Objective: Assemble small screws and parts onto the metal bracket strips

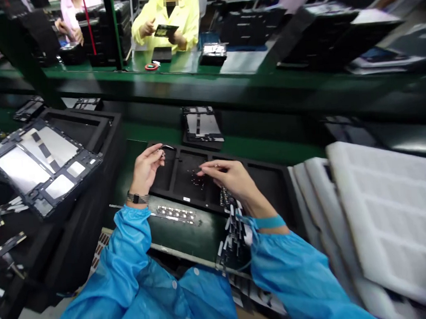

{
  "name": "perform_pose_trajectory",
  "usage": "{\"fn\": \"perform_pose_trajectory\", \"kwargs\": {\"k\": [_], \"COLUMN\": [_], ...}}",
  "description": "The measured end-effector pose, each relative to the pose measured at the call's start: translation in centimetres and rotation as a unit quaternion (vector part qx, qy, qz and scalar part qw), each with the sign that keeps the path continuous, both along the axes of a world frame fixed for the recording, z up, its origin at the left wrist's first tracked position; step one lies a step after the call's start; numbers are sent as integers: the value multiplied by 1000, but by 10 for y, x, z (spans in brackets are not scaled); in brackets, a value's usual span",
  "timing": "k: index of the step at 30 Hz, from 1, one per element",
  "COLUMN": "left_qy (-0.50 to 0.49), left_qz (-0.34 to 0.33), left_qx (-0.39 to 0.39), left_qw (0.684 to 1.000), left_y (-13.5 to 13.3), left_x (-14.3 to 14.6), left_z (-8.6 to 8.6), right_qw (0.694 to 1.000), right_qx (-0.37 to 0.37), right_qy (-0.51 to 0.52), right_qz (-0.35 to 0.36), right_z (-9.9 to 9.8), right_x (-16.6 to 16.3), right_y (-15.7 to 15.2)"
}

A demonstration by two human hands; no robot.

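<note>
My left hand point(146, 168), with a dark band at the wrist, is closed in a pinch above the left part of a black compartment tray point(187, 198). A small dark curved piece point(167, 147) with a shiny edge sticks out from its fingertips. Over the middle compartment my right hand point(228, 175) is closed, thumb and fingertips together; whatever they may hold is too small to make out. Several tiny parts point(197, 180) lie scattered just beside those fingertips. A strip of small circuit boards point(176, 213) lies on the green bench in front of the tray.
Thin flex cables point(234, 237) hang in a bunch below my right wrist. White foam trays point(393, 216) lean at the right. A tablet frame point(42, 165) rests on black trays at the left; another frame point(201, 124) lies behind the tray. A person in yellow point(186, 16) works across the bench.
</note>
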State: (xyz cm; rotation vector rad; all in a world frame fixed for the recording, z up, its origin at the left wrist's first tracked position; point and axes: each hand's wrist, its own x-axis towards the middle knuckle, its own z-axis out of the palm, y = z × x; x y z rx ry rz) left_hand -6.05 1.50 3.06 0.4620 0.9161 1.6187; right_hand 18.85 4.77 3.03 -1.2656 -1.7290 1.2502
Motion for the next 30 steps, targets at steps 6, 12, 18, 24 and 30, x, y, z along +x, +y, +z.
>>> {"fn": "perform_pose_trajectory", "kwargs": {"k": [6, 12, 18, 24, 30], "left_qy": [1, 11, 42, 54, 53], "left_qz": [-13, -22, -47, -52, -56], "left_qx": [2, -20, -6, -2, 8], "left_qw": [1000, 1000, 998, 997, 997], "left_y": [-1, -2, -3, -1, 0], "left_x": [3, 8, 14, 15, 15], "left_z": [-6, -10, -19, -26, -28], "right_qw": [1000, 996, 987, 988, 992], "right_qx": [2, 83, 156, 124, 86], "right_qy": [-4, -34, -21, -31, -40], "right_qz": [19, -2, -29, -83, -86], "right_z": [-5, -19, -21, -18, -19], "right_x": [11, 11, 14, 16, 14], "right_y": [-28, -34, -37, -42, -41]}}
